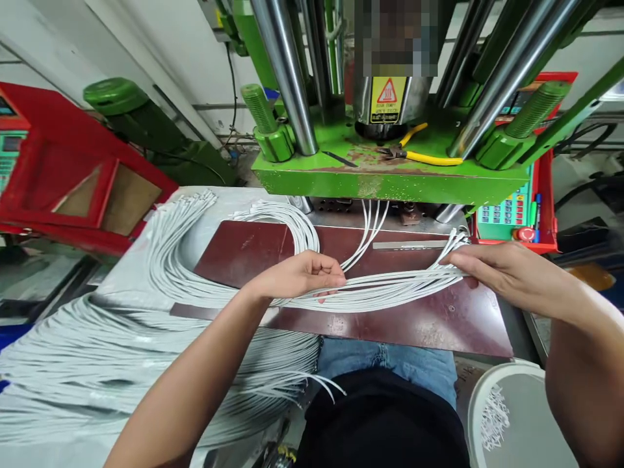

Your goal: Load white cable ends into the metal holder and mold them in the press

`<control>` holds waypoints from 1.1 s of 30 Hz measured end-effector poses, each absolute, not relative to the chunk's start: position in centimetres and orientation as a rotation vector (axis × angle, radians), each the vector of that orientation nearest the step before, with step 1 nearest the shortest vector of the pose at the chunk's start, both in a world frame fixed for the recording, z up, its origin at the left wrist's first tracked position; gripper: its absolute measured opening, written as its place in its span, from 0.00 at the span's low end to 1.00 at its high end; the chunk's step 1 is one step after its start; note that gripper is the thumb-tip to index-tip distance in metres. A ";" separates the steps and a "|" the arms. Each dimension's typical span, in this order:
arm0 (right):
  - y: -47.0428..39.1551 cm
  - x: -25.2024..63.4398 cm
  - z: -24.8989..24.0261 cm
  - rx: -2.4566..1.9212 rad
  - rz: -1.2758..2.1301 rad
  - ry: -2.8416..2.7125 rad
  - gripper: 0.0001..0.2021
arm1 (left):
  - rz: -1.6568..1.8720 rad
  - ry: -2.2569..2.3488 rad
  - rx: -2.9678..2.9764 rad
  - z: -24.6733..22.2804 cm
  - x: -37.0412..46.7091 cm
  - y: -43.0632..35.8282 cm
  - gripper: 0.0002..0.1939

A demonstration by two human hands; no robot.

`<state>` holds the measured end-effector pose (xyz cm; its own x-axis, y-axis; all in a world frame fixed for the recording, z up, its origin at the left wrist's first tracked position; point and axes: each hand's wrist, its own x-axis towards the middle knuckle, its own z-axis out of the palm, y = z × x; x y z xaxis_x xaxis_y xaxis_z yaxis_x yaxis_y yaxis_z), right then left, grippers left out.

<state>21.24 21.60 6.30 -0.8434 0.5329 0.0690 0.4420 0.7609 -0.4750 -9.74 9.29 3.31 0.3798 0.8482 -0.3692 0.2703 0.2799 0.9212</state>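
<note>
A bundle of thin white cables (385, 296) stretches between my two hands over a dark red-brown board (419, 325). My left hand (305, 276) is curled around the bundle near its middle. At the right, my right hand (497, 270) grips the bundle close to its cable ends, thumb on top. Several separate white cables (366, 237) run from under the green press (341, 179) down toward my left hand. Behind my left wrist, a curved white cable bundle (305, 231) lies across the board, and a larger bent bundle (168, 260) extends leftward.
A large pile of white cables (121, 377) covers the table at left. Yellow-handled cutters (429, 158) rest on the press ledge. A flat metal strip (409, 246) lies on the board. A white bucket (529, 422) with small white scraps stands at lower right. Red control boxes (53, 156) flank the press.
</note>
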 end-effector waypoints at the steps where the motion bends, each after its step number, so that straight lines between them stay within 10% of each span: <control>1: 21.5 20.9 6.5 -0.826 0.555 -2.764 0.20 | 0.502 1.147 1.289 3.6 -9.4 9.3 0.10; 14: 16.3 19.7 8.3 -0.626 0.321 -1.994 0.05 | 0.683 1.202 1.428 6.1 -2.1 9.5 0.15; 24: 15.7 17.2 -1.8 -0.590 0.179 -2.751 0.10 | 0.670 1.291 1.490 5.2 -1.4 10.4 0.15; 33: 14.5 17.1 1.1 -0.558 0.250 -2.901 0.12 | 0.732 1.264 1.465 4.2 -1.4 10.6 0.15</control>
<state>17.08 14.48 1.06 -0.9143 0.3800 0.1404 0.3503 0.9157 -0.1969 -1.45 10.56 4.20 0.2629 0.9503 -0.1665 0.3282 0.0741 0.9417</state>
